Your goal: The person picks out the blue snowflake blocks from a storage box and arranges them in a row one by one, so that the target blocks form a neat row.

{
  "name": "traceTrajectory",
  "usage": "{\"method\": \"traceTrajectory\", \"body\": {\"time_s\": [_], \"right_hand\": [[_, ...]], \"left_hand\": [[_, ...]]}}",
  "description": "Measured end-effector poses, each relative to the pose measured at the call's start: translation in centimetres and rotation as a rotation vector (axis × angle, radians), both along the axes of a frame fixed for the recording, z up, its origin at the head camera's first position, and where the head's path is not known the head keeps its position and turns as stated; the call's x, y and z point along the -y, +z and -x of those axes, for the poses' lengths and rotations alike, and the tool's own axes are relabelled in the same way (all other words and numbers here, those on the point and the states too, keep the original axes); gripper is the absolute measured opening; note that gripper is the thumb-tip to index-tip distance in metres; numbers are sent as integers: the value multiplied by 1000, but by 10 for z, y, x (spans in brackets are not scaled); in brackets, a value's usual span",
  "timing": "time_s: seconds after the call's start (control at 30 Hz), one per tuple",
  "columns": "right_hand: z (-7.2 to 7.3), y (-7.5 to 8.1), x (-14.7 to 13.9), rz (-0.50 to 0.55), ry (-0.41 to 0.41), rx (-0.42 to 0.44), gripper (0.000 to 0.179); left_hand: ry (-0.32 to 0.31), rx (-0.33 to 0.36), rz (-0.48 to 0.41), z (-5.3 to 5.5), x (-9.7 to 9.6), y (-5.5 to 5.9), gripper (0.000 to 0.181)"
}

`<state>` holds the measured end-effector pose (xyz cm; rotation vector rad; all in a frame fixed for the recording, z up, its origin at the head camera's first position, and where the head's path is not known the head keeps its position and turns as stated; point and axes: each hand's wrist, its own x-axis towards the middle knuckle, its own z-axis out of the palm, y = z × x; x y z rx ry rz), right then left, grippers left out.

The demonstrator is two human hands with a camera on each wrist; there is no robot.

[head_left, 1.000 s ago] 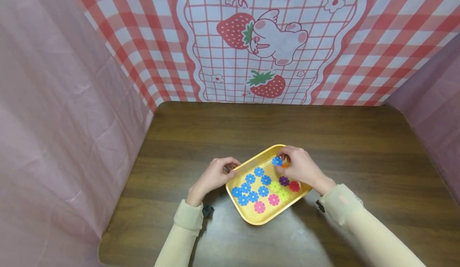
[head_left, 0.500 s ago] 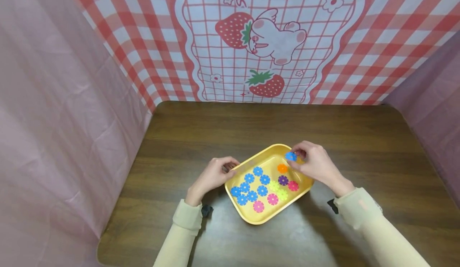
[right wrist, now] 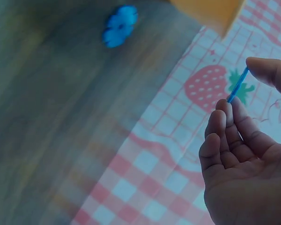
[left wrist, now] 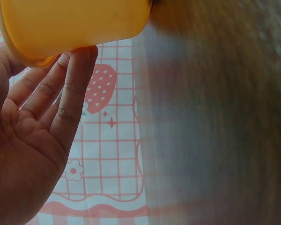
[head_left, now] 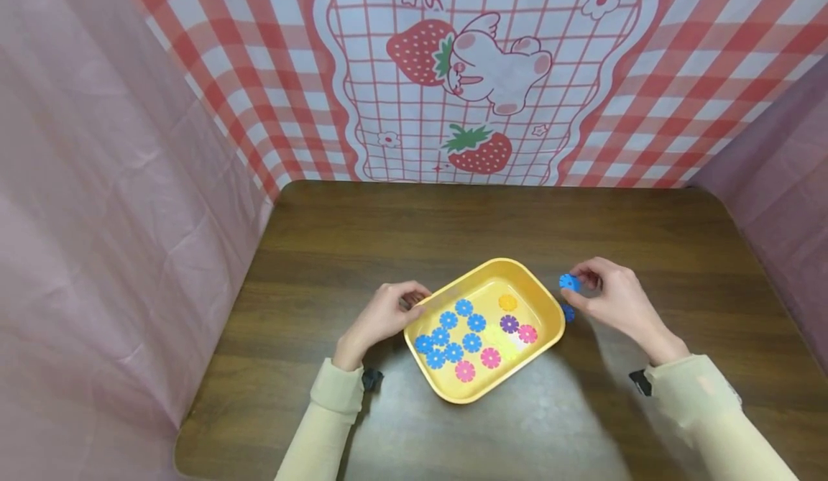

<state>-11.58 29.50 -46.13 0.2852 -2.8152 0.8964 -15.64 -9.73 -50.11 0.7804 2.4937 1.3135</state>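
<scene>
Just right of the yellow tray (head_left: pixel 548 337), my right hand (head_left: pixel 617 300) pinches a blue notched plastic disc (head_left: pixel 568 282) between thumb and fingertips. The right wrist view shows this disc (right wrist: pixel 238 85) edge-on, its thumb above and fingers below. A second blue disc (head_left: pixel 568 313) lies on the table against the tray's right end, partly hidden. At the tray's left side, my left hand (head_left: pixel 387 317) grips the rim, thumb on top and fingers against the outer wall. Inside the tray are several blue discs (head_left: pixel 472 342), two pink discs, a red-pink one, a purple one, an orange one and glare-washed yellow ones.
The brown wooden table (head_left: pixel 388 229) extends around the tray on all sides. Behind it hangs a red-and-white checked cloth (head_left: pixel 291 71) with strawberries. Pink curtains (head_left: pixel 97 215) stand at the left and right.
My right hand has lifted a blue disc from the tray's upper right and carried it right, past the rim. The orange disc has come into full view. My left hand stays on the rim.
</scene>
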Motion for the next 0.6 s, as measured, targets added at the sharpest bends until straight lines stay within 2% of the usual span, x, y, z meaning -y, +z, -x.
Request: {"method": "traceTrajectory", "body": {"time_s": [0.2,0.6], "right_hand": [[-4,-14,-16,-1,-19,-19,32],[-11,-35,-31,-34,-45,27,32]], "left_hand": [[-7,-14,-11,0,0,1,19],[-6,-34,-34,-1,-1,0,18]]}}
